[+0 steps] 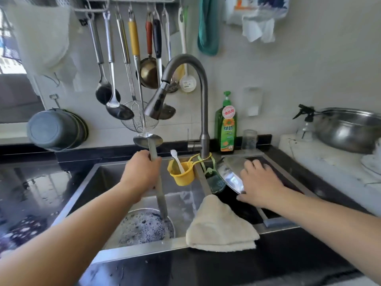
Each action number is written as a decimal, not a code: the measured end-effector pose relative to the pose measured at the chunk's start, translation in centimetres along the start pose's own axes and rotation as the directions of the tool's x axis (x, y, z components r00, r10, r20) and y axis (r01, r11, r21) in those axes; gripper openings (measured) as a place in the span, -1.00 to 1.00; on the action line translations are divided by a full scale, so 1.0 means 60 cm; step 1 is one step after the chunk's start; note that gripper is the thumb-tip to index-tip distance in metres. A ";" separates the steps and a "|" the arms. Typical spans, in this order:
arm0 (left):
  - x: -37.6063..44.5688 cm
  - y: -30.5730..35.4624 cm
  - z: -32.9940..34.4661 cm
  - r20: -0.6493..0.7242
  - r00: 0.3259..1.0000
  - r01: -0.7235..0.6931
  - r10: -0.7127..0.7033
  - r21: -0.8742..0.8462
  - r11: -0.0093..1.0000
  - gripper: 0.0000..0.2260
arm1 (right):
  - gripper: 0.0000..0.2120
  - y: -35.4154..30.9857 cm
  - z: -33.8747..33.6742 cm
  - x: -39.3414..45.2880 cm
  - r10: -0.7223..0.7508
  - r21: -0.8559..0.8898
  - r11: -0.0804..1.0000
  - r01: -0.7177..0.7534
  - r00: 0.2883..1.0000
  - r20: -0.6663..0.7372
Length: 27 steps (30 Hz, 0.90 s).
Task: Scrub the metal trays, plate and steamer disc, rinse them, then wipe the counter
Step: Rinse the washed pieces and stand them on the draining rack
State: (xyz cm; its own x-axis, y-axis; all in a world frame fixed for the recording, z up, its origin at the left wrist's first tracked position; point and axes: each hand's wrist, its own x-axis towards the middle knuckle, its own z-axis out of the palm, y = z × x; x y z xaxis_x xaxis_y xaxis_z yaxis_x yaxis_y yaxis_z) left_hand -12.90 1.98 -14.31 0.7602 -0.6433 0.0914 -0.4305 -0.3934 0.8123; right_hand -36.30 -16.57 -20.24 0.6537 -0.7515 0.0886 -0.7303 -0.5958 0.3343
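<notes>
Left sink basin (115, 172): foamy steamer disc (144, 226); left hand (142, 174) grips ladle (153, 153); right hand (260, 182) (fingers spread) steadies plate (228, 172).

I see a dark glossy table (31, 188) around a double sink (144, 247). On its far edge stand a green soap bottle (226, 129) and a clear cup (249, 139); a cream cloth (220, 226) drapes over the near sink rim

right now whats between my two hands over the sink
In the head view, a yellow cup with a white spoon hangs between the left hand and right hand.
</notes>
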 end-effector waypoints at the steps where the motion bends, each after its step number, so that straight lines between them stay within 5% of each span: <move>1: -0.005 0.005 0.002 -0.051 0.998 -0.036 0.036 0.005 0.999 -0.79 | -0.31 -0.011 0.016 -0.006 -0.005 -0.035 0.999 0.003 0.999 -0.049; 6: -0.024 0.038 0.021 -0.116 0.993 -0.062 0.027 -0.306 0.950 -0.88 | -0.74 0.009 0.021 -0.013 -0.055 -0.090 0.995 0.030 0.955 -0.292; 11: -0.036 0.080 0.068 0.082 0.994 0.108 -0.070 -0.780 0.617 -0.94 | -0.71 0.076 -0.030 0.007 0.063 0.024 0.998 -0.058 0.931 -0.358; 19: -0.098 0.093 0.288 0.378 0.926 0.361 -0.014 -0.869 0.338 -0.77 | -0.78 0.143 -0.055 0.032 0.220 0.222 0.961 -0.165 0.943 -0.251; 21: -0.094 0.091 0.339 0.442 0.897 0.420 -0.030 -0.827 0.375 -0.78 | -0.81 0.151 -0.053 0.029 0.242 0.255 0.950 -0.180 0.941 -0.237; 24: -0.083 0.088 0.386 0.524 0.840 0.479 -0.137 -0.601 0.640 -0.90 | -0.82 0.160 -0.046 0.019 0.263 0.289 0.938 -0.189 0.934 -0.242; 27: -0.072 0.095 0.380 0.562 0.801 0.452 -0.207 -0.342 0.824 -0.78 | -0.77 0.164 -0.034 0.009 0.217 0.255 0.956 -0.148 0.939 -0.269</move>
State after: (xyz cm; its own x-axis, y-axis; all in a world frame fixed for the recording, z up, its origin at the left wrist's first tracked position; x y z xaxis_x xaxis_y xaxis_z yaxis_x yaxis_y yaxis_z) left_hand -29.73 -12.45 -23.20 0.4240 -0.8032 -0.4185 0.1555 -0.3906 0.9073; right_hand -42.75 -22.28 -15.00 0.5086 -0.7584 0.4077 -0.8450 -0.5304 0.0674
